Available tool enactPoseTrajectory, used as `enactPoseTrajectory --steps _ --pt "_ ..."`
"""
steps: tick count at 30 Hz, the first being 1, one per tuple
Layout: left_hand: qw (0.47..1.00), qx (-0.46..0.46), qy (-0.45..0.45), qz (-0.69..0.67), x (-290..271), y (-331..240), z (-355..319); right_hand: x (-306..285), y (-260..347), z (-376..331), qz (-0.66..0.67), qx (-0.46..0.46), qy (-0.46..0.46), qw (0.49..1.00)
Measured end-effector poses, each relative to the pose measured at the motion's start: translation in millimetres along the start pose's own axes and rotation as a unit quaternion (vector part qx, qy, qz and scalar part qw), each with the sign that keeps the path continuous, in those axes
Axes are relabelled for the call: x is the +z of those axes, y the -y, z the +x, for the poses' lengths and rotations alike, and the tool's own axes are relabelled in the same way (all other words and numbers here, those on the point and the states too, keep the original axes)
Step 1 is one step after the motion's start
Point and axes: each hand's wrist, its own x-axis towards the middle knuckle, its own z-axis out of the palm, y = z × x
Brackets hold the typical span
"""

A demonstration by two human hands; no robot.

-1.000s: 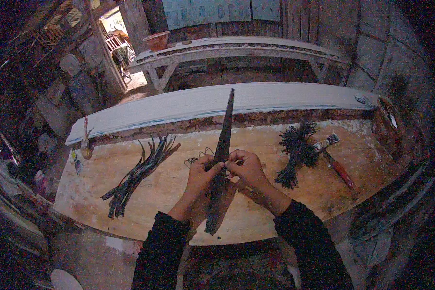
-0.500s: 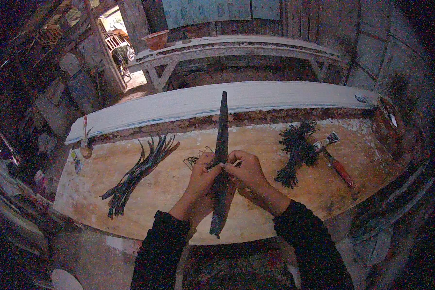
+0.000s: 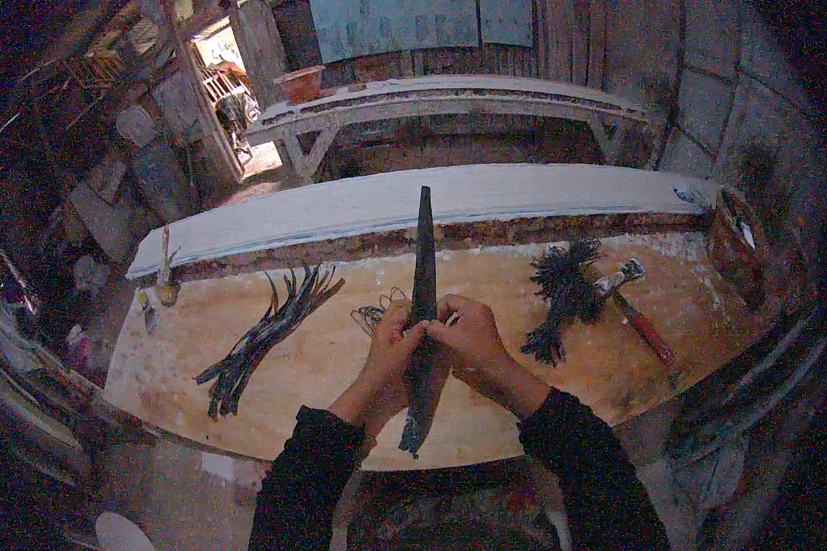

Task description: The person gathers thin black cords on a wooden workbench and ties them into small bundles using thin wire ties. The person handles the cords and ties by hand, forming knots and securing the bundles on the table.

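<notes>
Over the board, left hand and right hand pinch a dark strip near its middle, apparently to steady it. On the board's left lies a strip bundle; on its right, a black bundle, both presumably kept within reach.

Free gap between right grip and obstructing black bundle.
</notes>
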Motion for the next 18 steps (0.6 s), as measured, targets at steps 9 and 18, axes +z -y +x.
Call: enactPoseTrajectory --steps 9,18 --pt "0.999 -0.02 -0.021 -0.017 -8.1 6.5 3.3 1.3 -11.8 4.8 0.098 0.022 0.023 0.995" --pt "0.991 -0.059 0.012 -0.12 4.0 -20.5 -1.8 -8.7 -10.6 15.7 0.121 0.124 0.067 0.983"
